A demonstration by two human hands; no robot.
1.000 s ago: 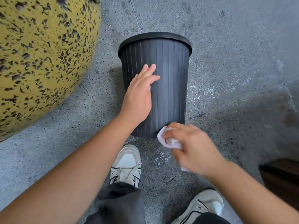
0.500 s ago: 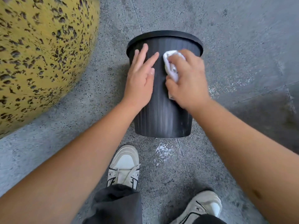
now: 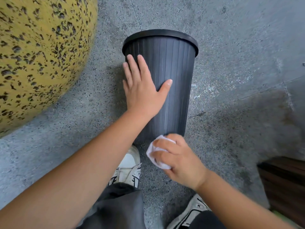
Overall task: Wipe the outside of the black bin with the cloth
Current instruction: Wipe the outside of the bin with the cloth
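Two hands worked at the black ribbed bin [image 3: 171,76], which stood upright on the speckled grey floor [image 3: 239,47] beside a yellow pitted boulder [image 3: 41,55]: the left hand [image 3: 145,91] lay flat against its side, fingers straight, while the right hand [image 3: 179,157] gripped a bunched white cloth [image 3: 156,156] at its base.

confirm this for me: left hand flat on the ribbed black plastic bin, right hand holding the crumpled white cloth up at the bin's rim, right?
Not quite. The head view shows the right hand holding the crumpled white cloth down at the base of the ribbed black plastic bin, not its rim. The left hand does lie flat on it.
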